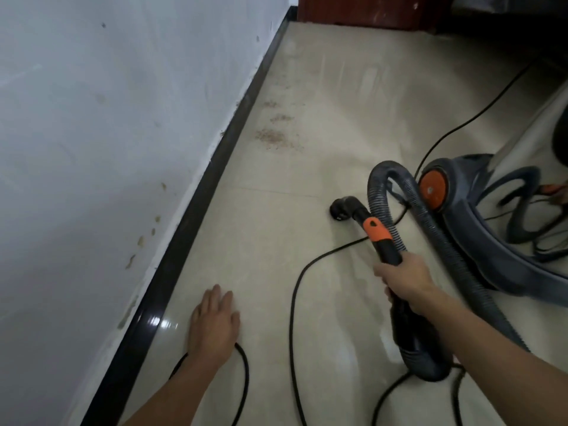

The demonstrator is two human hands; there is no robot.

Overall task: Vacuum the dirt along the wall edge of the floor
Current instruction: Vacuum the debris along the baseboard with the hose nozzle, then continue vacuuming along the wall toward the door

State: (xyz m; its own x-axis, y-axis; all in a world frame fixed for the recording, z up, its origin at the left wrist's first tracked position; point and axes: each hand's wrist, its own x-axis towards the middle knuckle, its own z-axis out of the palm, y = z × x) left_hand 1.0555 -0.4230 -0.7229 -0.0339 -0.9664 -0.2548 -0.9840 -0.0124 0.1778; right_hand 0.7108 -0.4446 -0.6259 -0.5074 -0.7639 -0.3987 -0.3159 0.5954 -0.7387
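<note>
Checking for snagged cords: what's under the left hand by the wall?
Glossy beige floor tile lies under the flat left hand; a thin black power cord passes beneath its wrist. Whether it is pinned is hidden.

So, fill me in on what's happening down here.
The right hand grips the black hose handle with the orange collar, its nozzle low over the beige tiled floor. The left hand rests flat on the tiles beside the black skirting board. The reddish-brown dirt along the wall lies ahead of the nozzle, not yet reached.
</note>
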